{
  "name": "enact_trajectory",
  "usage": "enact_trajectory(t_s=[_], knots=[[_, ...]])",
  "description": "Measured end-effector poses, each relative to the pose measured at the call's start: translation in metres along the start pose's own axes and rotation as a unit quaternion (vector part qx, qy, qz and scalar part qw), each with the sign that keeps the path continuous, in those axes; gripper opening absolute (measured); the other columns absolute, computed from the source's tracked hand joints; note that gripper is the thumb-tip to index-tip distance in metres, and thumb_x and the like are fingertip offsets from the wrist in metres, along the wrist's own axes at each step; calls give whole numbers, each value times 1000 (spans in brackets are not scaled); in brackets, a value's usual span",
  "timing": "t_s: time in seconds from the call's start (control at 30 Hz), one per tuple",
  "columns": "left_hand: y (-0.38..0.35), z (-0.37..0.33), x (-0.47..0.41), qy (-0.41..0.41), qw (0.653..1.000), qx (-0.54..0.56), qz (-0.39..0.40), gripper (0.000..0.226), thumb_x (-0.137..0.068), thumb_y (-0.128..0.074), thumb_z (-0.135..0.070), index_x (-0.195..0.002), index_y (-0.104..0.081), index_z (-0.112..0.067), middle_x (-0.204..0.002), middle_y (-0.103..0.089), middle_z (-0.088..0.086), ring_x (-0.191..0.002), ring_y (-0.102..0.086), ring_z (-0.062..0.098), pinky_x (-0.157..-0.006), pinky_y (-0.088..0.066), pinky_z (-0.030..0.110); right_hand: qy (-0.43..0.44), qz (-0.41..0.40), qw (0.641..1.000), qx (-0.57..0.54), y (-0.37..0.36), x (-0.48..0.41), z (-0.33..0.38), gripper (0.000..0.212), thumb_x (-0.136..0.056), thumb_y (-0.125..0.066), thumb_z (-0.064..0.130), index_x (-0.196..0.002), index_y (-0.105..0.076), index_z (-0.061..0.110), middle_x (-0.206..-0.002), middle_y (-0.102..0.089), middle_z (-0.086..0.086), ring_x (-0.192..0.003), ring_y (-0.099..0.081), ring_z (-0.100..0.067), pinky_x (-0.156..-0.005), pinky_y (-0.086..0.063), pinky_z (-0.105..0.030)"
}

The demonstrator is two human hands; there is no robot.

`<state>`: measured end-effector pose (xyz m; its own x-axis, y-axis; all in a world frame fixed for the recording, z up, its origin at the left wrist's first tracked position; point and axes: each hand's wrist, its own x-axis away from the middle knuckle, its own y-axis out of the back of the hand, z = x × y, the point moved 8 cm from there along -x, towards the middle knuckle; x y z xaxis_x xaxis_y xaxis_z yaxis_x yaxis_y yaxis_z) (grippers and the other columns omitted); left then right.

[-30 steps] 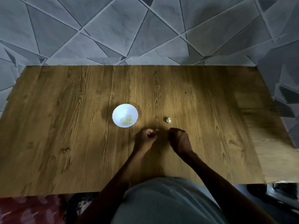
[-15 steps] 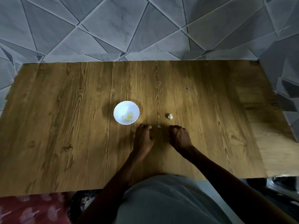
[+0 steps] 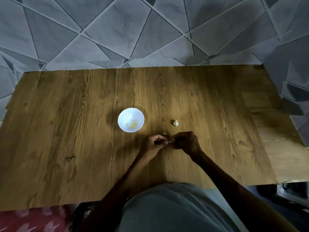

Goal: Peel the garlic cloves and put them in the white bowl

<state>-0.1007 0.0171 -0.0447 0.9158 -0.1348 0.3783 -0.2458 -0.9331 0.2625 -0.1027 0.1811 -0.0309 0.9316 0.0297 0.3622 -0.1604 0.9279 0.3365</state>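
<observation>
Nearest the person, both hands met over the middle of the worktop (image 3: 66, 148). The left hand (image 3: 154, 144) and right hand (image 3: 186, 142) had their fingers curled, pinching a small pale held clove (image 3: 169, 142) between them; its long axis was too small to tell. Just beyond lay a scrap of skin (image 3: 164, 133). Farther and slightly right sat a loose clove (image 3: 175, 123), apparently unpeeled and nearer the right hand. The white bowl (image 3: 128, 113), with peeled pieces (image 3: 133, 124) inside, stood far-left of the hands, nearer the left hand. Judgement: once peeled, the held clove must travel far-left.
</observation>
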Motion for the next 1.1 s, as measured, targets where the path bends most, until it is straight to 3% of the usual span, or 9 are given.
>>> enact_trajectory(t_s=[0.13, 0.23, 0.4, 0.5, 0.63, 0.73, 0.83, 0.97, 1.1], knots=[[-1, 0, -1, 19, 999, 41, -7, 17, -87, -66, 3, -102, -67, 11, -79, -67, 6, -59, -63, -4, -60, -51, 12, 17, -9, 1000, 1, -5, 3, 9, 7, -88, -68, 0, -86, -73, 5, -79, -74, -5, -70, -74, -17, -64, -61, -28], [1, 5, -3, 59, 994, 89, -11, 22, -87, -64, 6, -106, -63, 16, -82, -66, 11, -60, -66, 1, -60, -54, 15, 50, -20, 998, 36, -7, 5, 20, 15, -87, -69, 2, -82, -71, 17, -78, -73, -1, -69, -73, -12, -62, -60, -27], [3, 5, 2, 110, 977, 182, -21, 9, -88, -59, 12, -89, -63, 4, -66, -67, 0, -58, -65, 1, -57, -50, 11, 84, -62, 994, 41, -7, 7, 30, 11, -84, -73, 1, -80, -73, 11, -75, -73, 2, -63, -71, -10, -57, -60, -26], [7, 3, 3, 65, 990, 123, -27, 16, -86, -61, 13, -101, -64, 14, -76, -67, 7, -62, -66, 1, -62, -51, 13, 49, -54, 997, 38, -10, 8, 26, 12, -83, -71, -2, -79, -72, 9, -76, -74, -4, -65, -72, -13, -59, -61, -28], [11, -19, 10, -75, 997, -22, -14, 16, -81, -70, 0, -96, -74, -3, -87, -75, 5, -82, -71, 13, -76, -57, 26, -28, -42, 997, -55, -10, 8, 13, 17, -84, -62, -11, -80, -72, 2, -76, -73, -14, -66, -73, -22, -59, -60, -27], [14, -20, 9, -95, 994, -42, -25, 17, -81, -70, -7, -96, -75, -10, -91, -75, -2, -87, -70, 11, -81, -56, 27, -53, -32, 993, -102, -10, 8, 11, 15, -87, -61, -9, -83, -72, 1, -80, -73, -16, -68, -72, -19, -59, -58, -23], [15, -11, 5, 11, 999, 52, -2, 16, -86, -65, 1, -93, -73, -10, -87, -73, 1, -86, -70, 12, -76, -53, 18, -2, -31, 999, -42, -10, 6, 19, 19, -87, -64, -7, -79, -71, 9, -79, -73, -9, -71, -73, -19, -62, -59, -24], [6, 4, 7, 186, 935, 300, 28, 19, -90, -54, 11, -82, -67, 0, -75, -72, 8, -73, -71, 13, -65, -56, 17, 172, -41, 981, 80, -10, 8, 47, 11, -82, -74, 0, -79, -72, 10, -72, -72, 1, -62, -70, -9, -57, -58, -23], [1, 7, 9, 236, 890, 388, 36, 18, -89, -57, 9, -80, -72, 2, -82, -74, 13, -73, -73, 15, -68, -59, 21, 199, -68, 971, 111, -9, 10, 55, 10, -80, -76, 0, -83, -75, 9, -71, -72, 3, -61, -69, -5, -56, -57, -20]])
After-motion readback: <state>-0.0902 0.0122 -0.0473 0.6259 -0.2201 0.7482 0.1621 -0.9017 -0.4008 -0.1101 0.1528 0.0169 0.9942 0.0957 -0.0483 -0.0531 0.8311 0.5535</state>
